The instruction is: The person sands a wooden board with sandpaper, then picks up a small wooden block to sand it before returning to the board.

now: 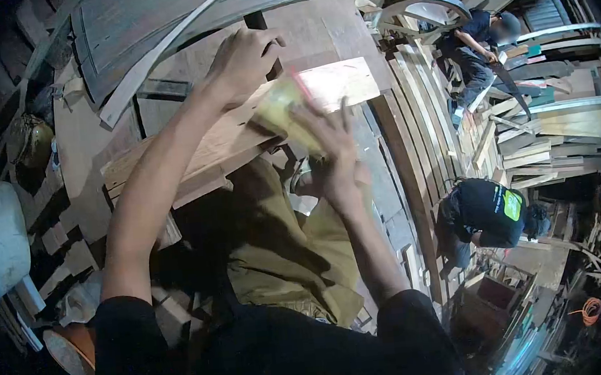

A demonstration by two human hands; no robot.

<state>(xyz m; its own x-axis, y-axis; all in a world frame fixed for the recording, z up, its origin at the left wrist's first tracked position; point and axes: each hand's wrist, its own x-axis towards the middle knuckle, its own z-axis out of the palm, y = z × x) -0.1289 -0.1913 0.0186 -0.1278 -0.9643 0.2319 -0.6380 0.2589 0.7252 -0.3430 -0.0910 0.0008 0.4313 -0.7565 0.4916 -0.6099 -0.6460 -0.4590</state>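
Nearest, brown trousers point(289, 260) show below a wooden plank point(218, 149), which the left forearm point(167, 138) crosses, hiding part of it. The right hand point(328, 138) spreads its fingers over a blurred yellowish piece point(276, 112) at the plank; whether that grip is closed, I cannot tell. The left hand point(240, 58) hangs half open beside it, fingers bent. Beyond, a curved strip point(160, 53) runs before a grey panel point(136, 20); rightward, slats point(419, 116) extend toward two co-workers point(488, 210).
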